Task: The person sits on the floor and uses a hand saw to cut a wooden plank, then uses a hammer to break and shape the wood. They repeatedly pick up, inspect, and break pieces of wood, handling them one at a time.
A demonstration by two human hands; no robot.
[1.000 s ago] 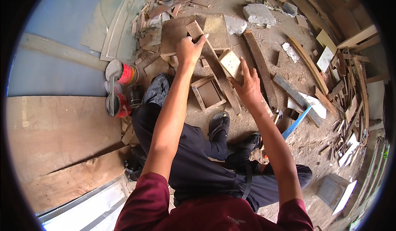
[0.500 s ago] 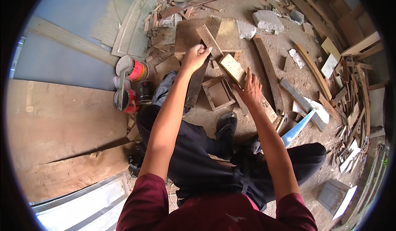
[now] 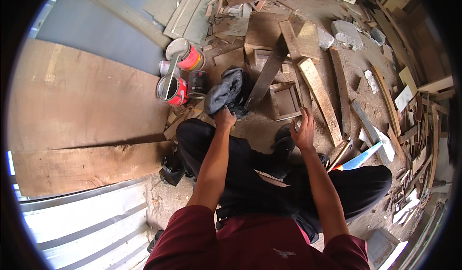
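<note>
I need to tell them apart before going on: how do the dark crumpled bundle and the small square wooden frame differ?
The dark bundle is black-grey and shiny; the wooden frame is brown and dull.
The bundle is wrinkled and shapeless; the frame has straight sides around a recess.
The left hand is at the bundle's lower edge; the right hand is beside the frame.
Both are beyond the person's legs.

Nothing's really legible here tbh. Tiny pale print on the black can (image 3: 198,85), a red-and-yellow label (image 3: 194,59) on the bigger can (image 3: 178,47) just beyond it, and a blurry pale logo (image 3: 285,253) on the maroon shirt (image 3: 250,238), well apart from it.
</note>
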